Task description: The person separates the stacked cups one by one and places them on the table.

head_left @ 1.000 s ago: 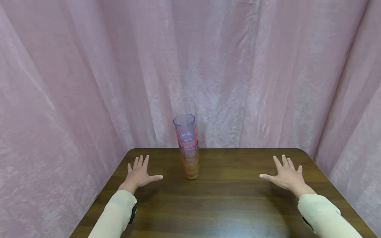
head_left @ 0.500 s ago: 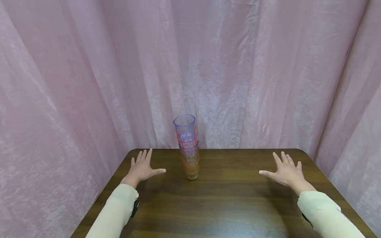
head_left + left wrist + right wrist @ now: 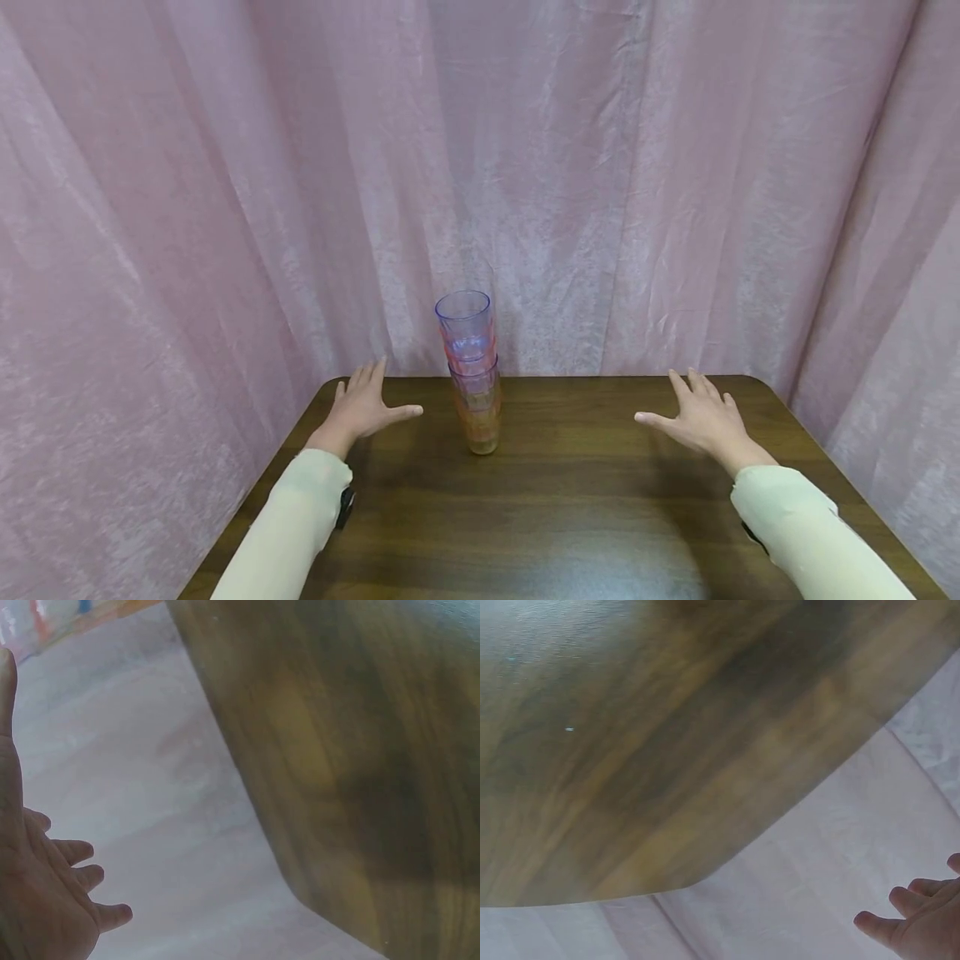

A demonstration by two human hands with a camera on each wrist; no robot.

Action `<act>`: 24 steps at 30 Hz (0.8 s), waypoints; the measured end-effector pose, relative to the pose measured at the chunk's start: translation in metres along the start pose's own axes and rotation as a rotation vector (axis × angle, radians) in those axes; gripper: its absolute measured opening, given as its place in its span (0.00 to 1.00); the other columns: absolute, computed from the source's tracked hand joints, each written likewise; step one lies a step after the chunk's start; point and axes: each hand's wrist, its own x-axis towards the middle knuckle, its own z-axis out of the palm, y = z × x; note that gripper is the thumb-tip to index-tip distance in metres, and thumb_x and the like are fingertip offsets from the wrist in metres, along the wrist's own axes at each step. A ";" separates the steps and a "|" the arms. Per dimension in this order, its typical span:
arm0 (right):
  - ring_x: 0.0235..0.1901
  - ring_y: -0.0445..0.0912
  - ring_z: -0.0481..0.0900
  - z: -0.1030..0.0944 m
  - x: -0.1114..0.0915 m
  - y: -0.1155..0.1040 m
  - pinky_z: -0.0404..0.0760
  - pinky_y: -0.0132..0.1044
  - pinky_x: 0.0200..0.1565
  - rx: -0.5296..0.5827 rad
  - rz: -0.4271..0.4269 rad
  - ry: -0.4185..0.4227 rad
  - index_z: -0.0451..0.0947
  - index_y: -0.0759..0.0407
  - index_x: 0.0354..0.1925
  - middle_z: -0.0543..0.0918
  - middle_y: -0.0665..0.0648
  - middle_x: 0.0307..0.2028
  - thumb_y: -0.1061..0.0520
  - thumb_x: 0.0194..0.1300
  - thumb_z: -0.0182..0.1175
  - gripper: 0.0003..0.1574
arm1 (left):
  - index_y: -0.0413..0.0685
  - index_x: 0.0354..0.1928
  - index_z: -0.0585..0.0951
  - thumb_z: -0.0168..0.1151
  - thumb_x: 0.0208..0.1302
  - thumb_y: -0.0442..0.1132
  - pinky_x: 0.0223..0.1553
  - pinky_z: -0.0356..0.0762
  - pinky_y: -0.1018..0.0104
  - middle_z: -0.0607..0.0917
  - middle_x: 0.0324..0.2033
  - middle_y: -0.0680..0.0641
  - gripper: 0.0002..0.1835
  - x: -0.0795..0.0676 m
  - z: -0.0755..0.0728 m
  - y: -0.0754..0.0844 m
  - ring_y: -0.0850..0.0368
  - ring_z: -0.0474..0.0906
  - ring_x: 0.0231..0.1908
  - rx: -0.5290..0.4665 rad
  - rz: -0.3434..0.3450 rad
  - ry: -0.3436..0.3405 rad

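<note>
A tall stack of clear plastic cups (image 3: pixel 474 375), tinted blue, red, purple and orange, stands upright on the brown wooden table (image 3: pixel 555 517) left of its middle. To the left of the stack, my left hand (image 3: pixel 358 408) is held over the table with fingers spread and the thumb pointing at the cups, a gap between them. My right hand (image 3: pixel 705 421) hovers farther off on the right, fingers spread too, holding nothing. In the left wrist view a strip of the cups (image 3: pixel 67 621) shows at the top corner, above my thumb.
A pink velvet curtain (image 3: pixel 555 183) hangs right behind the table's far edge and along both sides. The table's far corners are rounded.
Both hands have moved forward over the table and a little inward: the left toward the stack, the right slightly leftward. The cups have stayed in place.
</note>
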 end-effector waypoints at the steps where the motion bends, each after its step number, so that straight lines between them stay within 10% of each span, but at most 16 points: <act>1: 0.69 0.76 0.43 -0.001 0.001 -0.002 0.39 0.76 0.63 0.002 -0.001 0.002 0.45 0.69 0.76 0.46 0.81 0.72 0.15 0.55 0.51 0.76 | 0.44 0.79 0.37 0.55 0.44 0.85 0.68 0.29 0.29 0.42 0.77 0.34 0.73 0.001 -0.001 0.002 0.33 0.33 0.75 -0.002 0.002 0.005; 24: 0.69 0.74 0.51 -0.027 0.034 -0.069 0.48 0.72 0.65 0.034 -0.107 0.081 0.47 0.61 0.78 0.49 0.73 0.74 0.14 0.55 0.49 0.72 | 0.50 0.79 0.38 0.62 0.49 0.78 0.71 0.47 0.40 0.45 0.78 0.41 0.68 0.023 -0.027 0.047 0.41 0.42 0.75 -0.344 0.058 0.033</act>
